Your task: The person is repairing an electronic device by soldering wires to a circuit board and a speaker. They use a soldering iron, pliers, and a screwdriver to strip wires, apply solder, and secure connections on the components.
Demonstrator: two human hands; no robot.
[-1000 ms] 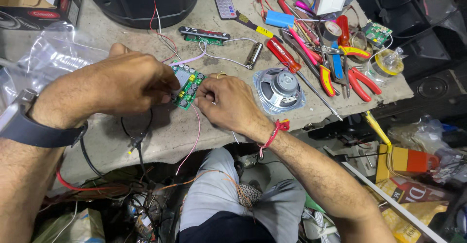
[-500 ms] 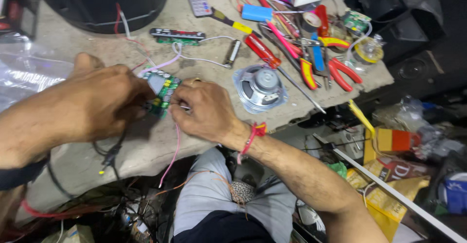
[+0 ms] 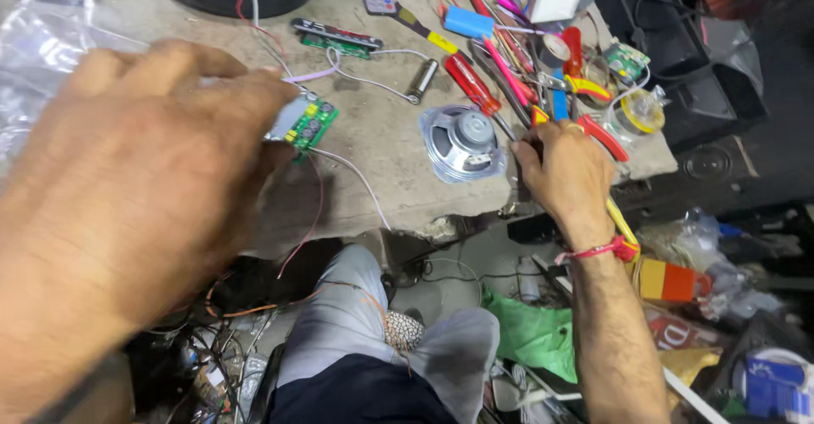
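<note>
left hand (image 3: 127,195) pinches green circuit board (image 3: 307,124), wires attached | right hand (image 3: 564,170) curls among tools at 3 o'clock by speaker (image 3: 462,142) | board work unfinished

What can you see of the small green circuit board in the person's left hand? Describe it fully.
The green circuit board is small, rectangular and tilted, studded with dark round parts and yellow blocks. The left hand pinches its left end just above the grey worktop, hiding that end. Thin pink and white wires trail from it across the top and over the front edge.
</note>
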